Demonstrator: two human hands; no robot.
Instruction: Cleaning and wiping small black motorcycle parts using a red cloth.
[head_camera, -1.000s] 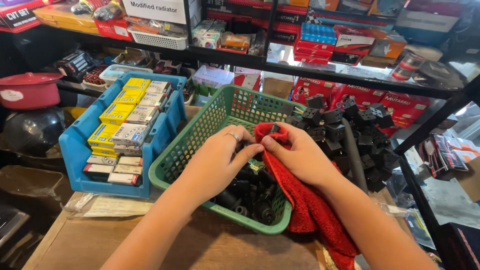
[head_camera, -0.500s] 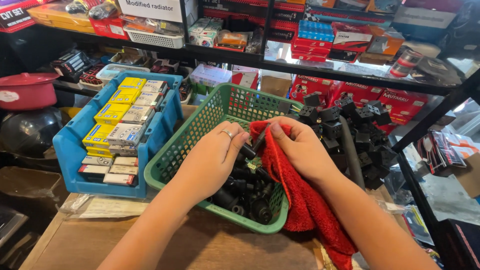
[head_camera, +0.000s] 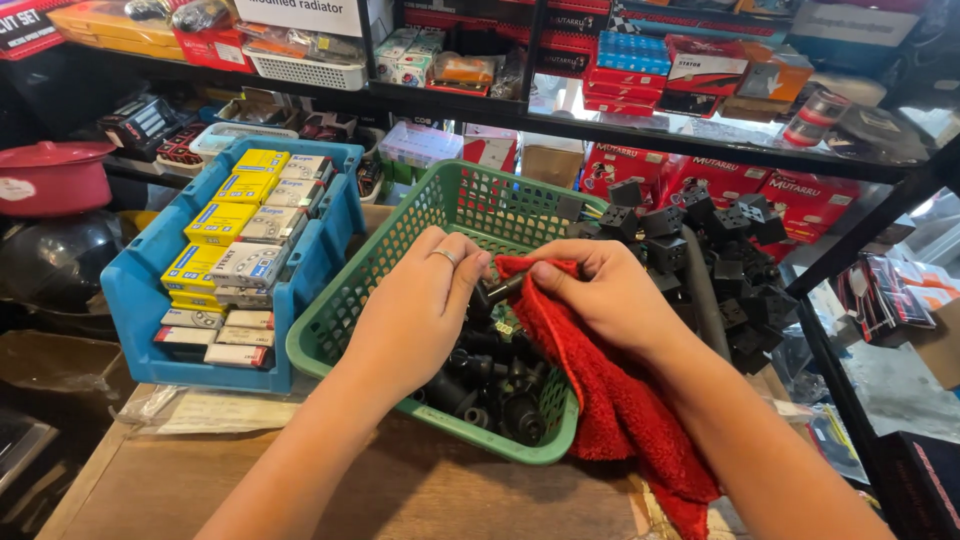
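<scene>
over the green basket (head_camera: 400, 250) both hands work one small black part (head_camera: 495, 293): left hand (head_camera: 420, 305) (ring on a finger) pinches it, right hand (head_camera: 600, 295) grips the red cloth (head_camera: 620, 410) against it.

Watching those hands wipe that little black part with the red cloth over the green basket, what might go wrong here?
The small black part, pinched between the left hand and the cloth-covered right hand, might slip into the green basket and get lost among the similar black parts. The red cloth hangs over the basket's rim and could snag on the mesh. The right forearm might nudge the pile of black blocks beside it.
</scene>
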